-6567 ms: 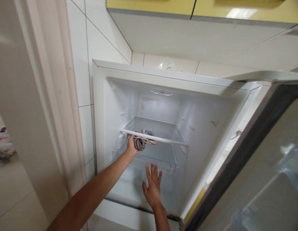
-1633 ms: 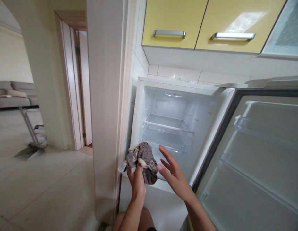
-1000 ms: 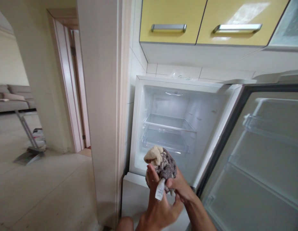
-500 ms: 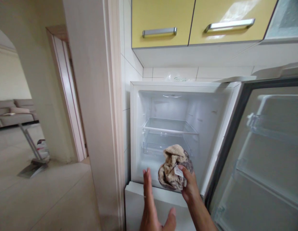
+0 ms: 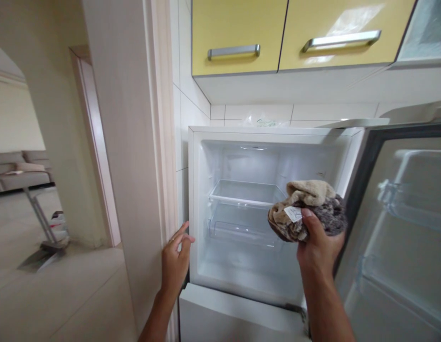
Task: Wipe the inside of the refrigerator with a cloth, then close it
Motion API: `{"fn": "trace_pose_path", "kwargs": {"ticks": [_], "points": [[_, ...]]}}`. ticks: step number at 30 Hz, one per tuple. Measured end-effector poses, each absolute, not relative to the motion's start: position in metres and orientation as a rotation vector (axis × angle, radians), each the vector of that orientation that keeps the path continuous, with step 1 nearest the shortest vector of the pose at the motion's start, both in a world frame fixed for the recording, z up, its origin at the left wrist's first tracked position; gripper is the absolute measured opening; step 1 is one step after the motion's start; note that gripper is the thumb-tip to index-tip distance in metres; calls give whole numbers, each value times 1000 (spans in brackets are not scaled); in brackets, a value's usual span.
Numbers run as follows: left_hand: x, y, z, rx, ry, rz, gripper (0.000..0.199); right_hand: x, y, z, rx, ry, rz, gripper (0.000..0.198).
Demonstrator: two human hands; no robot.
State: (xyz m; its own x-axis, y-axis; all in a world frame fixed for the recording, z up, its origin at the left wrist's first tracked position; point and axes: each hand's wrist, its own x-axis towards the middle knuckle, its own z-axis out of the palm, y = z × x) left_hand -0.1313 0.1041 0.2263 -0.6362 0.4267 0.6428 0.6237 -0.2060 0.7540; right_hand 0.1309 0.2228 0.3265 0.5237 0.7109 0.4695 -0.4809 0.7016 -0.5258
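Note:
Bunched in my right hand (image 5: 318,242) is a beige and grey-brown cloth (image 5: 309,192) with a white label under my thumb. It is held up in front of the right side of the open fridge compartment (image 5: 223,266). My left hand (image 5: 175,259) is at the fridge's left front edge, near the door frame. Its fingers are partly bent and apart, with nothing in them; whether they touch the edge I cannot tell. Inside the fridge are a glass shelf (image 5: 247,191) and a clear drawer (image 5: 241,232) below it.
The fridge door (image 5: 401,256) stands open on the right, with clear door racks. Yellow cabinets (image 5: 238,23) hang above. A plastic bag (image 5: 265,121) lies on top of the fridge. To the left are a wooden door frame (image 5: 135,166), a dustpan (image 5: 42,256) and a sofa (image 5: 24,173).
My right hand has moved right and up with the cloth, uncovering the drawer and fridge floor. My left hand has gone left and up, to the fridge's left edge, its fingers now bent.

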Motion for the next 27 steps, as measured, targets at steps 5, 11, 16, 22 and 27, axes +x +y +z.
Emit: {"fn": "trace_pose_path", "kwargs": {"ticks": [5,11,16,22,27], "points": [[-148,161,239,-1174,-1723,-1903,48,100,258,349,-409,-847,622,89],[-176,226,247,-1159,-1739,-1927,84,24,289,371,-372,-1044,729,96],[-200,246,254,-1119,-1798,-1926,66,-62,308,368,-266,-1359,845,105],[-208,243,247,-1254,-1854,-2007,49,-128,342,361,-214,-1419,686,84],[-198,240,244,-1151,-1876,-2076,50,-135,383,368,-170,-1446,582,80]]}}
